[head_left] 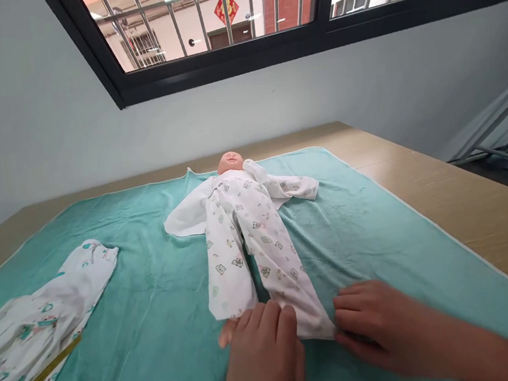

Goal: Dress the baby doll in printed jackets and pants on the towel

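A baby doll lies on its back on a teal towel, dressed in white printed trousers and a white top. My left hand rests at the doll's feet, fingers together over the cuff of one trouser leg, with a bare foot peeking out beside it. My right hand lies by the hem of the other trouser leg, fingers bent and touching the cloth edge.
A second white printed garment with a yellow strip lies on the towel at the left. The towel covers a wooden table by a grey wall under a barred window. Metal frames lean at the right.
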The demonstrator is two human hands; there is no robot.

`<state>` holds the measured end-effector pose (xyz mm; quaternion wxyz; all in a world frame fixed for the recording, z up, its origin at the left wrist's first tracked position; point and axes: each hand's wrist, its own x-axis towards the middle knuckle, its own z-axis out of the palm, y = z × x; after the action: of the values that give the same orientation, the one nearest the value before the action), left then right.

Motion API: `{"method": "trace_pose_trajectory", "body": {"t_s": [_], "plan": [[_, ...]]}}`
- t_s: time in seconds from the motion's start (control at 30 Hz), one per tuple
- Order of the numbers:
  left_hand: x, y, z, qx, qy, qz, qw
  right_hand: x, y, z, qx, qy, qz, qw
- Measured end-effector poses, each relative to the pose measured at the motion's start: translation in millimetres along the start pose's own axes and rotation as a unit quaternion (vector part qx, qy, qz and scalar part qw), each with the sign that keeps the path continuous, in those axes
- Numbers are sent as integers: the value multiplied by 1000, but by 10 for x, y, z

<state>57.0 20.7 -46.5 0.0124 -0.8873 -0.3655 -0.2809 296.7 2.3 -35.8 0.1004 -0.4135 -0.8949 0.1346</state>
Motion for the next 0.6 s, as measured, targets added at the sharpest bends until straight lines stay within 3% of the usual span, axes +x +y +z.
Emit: {"method": "trace_pose_trajectory", "body": {"t_s": [0.1, 0.17, 0.3, 0.4, 0.5, 0.6], "plan": [[-109, -29, -110, -38, 6, 64, 997, -34, -18, -112, 28, -1, -5, 1000], [-185, -122, -257, -63, 12, 62, 996, 52, -97, -223, 53, 33, -11, 998], [-351, -444, -476, -73, 40, -93, 992, 446, -354, -321, 66, 98, -38, 992], [-420, -685, -452, -117, 9, -221, 968, 814, -537, -162, -13, 87, -73, 993], [-379, -841, -339, -192, -39, -281, 939, 1127, -626, 111, -115, 47, -62, 990], [-272, -930, -249, -225, -62, -301, 925, 1307, -612, 298, -145, 17, -16, 989]]}}
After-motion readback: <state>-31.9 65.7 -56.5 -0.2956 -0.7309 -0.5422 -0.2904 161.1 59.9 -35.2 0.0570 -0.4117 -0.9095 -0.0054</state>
